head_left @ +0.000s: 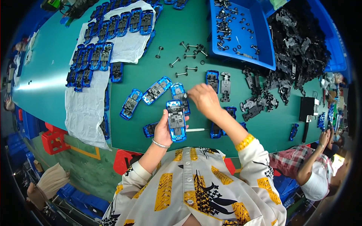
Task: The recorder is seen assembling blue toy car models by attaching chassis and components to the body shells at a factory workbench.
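Observation:
My left hand point(163, 130) is closed around a blue toy car point(176, 121), held underside up so its grey-black chassis shows. Just beyond it, my right hand point(203, 98) is raised with thumb and fingers pinched together over another upturned blue car point(178, 91). A small dark bit shows at those fingertips, too small to name. More upturned cars lie close by, among them one tilted car point(157, 90) and another car point(131, 104) to the left. A loose black chassis point(225, 87) rests right of my right hand. Below that hand lies a slim white stick-like tool point(195, 130).
Wheel axles point(181, 74) are scattered beyond the cars. A blue bin point(241, 62) with more axles stands at the far right, beside a heap of black chassis point(298, 45). Rows of cars cover white sheeting point(81, 116) at left. A co-worker's arm point(311, 158) appears at right.

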The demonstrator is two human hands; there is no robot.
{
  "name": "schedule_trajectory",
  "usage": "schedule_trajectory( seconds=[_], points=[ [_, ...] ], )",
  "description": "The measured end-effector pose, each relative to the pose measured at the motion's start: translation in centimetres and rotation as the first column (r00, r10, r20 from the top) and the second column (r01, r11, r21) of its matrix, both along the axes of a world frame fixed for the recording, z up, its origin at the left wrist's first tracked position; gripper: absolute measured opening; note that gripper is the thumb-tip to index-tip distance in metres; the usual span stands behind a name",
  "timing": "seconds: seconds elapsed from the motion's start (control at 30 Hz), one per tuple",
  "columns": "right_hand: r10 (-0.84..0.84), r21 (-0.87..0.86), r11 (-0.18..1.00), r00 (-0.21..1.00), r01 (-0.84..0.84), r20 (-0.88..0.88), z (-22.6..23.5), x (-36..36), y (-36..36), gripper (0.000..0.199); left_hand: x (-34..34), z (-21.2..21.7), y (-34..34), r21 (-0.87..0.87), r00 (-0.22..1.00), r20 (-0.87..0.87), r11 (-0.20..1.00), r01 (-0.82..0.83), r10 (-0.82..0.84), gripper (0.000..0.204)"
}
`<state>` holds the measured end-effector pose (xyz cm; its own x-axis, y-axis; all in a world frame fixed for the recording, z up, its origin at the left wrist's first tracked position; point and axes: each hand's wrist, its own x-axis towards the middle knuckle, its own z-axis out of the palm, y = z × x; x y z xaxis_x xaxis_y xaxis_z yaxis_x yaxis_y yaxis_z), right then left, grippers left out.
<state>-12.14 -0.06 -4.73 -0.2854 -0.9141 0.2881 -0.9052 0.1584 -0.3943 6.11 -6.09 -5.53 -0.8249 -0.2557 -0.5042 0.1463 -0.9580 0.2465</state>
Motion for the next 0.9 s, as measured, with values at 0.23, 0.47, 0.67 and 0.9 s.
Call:
schedule_trajectory(
  seconds=[0.23,0.47,0.67,0.9],
  points=[
    [0.086,-0.036,0.996,0.979,-0.081,0.183,5.9,5.4,5.1,0.019,-1.0,0.3,0.8,-0.013,0.998,-0.009,0.998,-0.055,0.055,0.046],
    [0.058,-0.042,0.998,0.984,-0.051,0.170,6.2,6.9,7.3,0.016,-1.3,0.7,2.2,-0.050,1.000,-0.023,0.999,-0.012,0.010,0.046],
    [0.072,0.005,0.997,0.985,-0.074,0.155,6.2,8.0,7.9,0.011,-1.3,1.4,3.0,-0.081,0.999,-0.025,0.996,-0.024,0.022,0.044],
    [0.091,0.049,0.994,0.989,-0.097,0.120,5.7,8.7,8.2,0.008,-1.0,1.5,3.3,-0.116,1.000,-0.027,0.993,-0.018,0.015,0.044]
  ],
)
